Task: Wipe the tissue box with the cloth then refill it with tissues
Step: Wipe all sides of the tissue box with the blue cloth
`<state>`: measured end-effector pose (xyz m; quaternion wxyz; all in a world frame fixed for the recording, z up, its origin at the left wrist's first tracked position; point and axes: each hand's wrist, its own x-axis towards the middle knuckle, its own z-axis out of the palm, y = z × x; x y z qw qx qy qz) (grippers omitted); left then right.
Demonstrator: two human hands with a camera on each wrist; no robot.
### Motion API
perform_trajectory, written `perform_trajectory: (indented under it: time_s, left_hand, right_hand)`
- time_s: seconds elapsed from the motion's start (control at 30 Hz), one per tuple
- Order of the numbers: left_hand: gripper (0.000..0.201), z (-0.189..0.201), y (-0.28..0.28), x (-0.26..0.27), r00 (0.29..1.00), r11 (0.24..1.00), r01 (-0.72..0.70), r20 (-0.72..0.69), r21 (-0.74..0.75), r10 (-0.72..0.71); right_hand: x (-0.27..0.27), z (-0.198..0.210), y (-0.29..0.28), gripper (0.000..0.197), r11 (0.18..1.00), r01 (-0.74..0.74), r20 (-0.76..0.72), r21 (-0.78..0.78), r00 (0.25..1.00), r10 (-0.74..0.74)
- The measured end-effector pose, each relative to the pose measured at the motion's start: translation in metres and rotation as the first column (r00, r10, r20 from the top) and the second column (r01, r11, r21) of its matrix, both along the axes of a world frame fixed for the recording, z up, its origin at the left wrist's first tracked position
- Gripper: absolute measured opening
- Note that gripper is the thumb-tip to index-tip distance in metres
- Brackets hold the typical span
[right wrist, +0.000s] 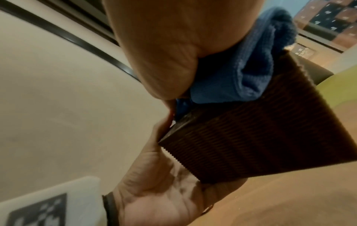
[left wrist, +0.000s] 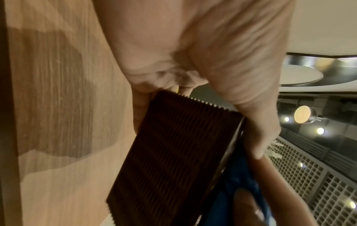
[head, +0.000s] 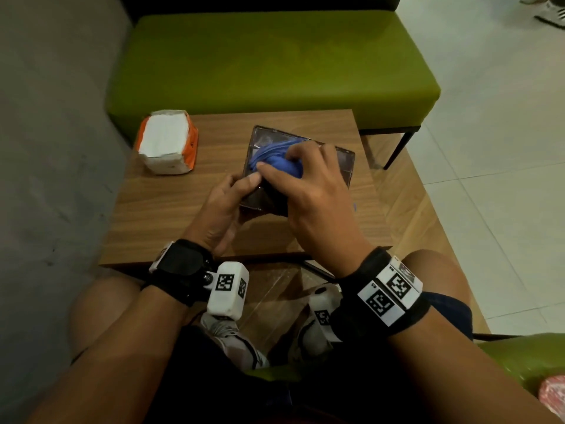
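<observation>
The left hand (head: 223, 206) is gripping the tissue box (head: 342, 160), bracing it while the right hand (head: 308, 185) is clutching the cloth (head: 275, 160), wiping.

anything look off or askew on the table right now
Only the tissue box: it sits tilted, its near end lifted off the table by the left hand while the right hand presses the blue cloth in.

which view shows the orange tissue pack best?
Head view: the orange-wrapped pack of white tissues sits whole and unobstructed on the wooden table's far left corner. Neither wrist view shows it.
</observation>
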<state>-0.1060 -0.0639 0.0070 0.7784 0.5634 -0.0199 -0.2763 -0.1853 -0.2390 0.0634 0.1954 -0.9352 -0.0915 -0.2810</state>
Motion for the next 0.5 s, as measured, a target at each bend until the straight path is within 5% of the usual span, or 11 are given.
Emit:
perform_trajectory:
  time_s: [0.1, 0.27, 0.43, 0.5]
  left_hand:
    - [0.084, 0.004, -0.003, 0.000, 0.998, 0.998, -0.058, 0.005, 0.026, 0.058]
    - [0.077, 0.004, -0.005, -0.001, 0.995, 0.994, -0.094, 0.047, 0.056, 0.091]
    - [0.091, -0.004, -0.004, -0.006, 0.993, 0.993, -0.113, 0.033, 0.034, 0.112]
    - [0.093, -0.006, 0.000, -0.004, 0.987, 0.987, -0.163, 0.006, 0.006, 0.163]
  right_hand:
    - [0.000, -0.004, -0.012, 0.035, 1.000, 0.023, -0.007, -0.010, 1.000, -0.023]
    - [0.005, -0.012, -0.023, 0.043, 0.878, 0.380, 0.000, 0.292, 0.918, -0.397]
    - [-0.004, -0.014, 0.000, 0.040, 0.998, 0.047, 0.001, 0.043, 0.999, -0.047]
    - [-0.003, -0.018, -0.013, 0.038, 0.994, 0.079, 0.007, 0.070, 0.997, -0.080]
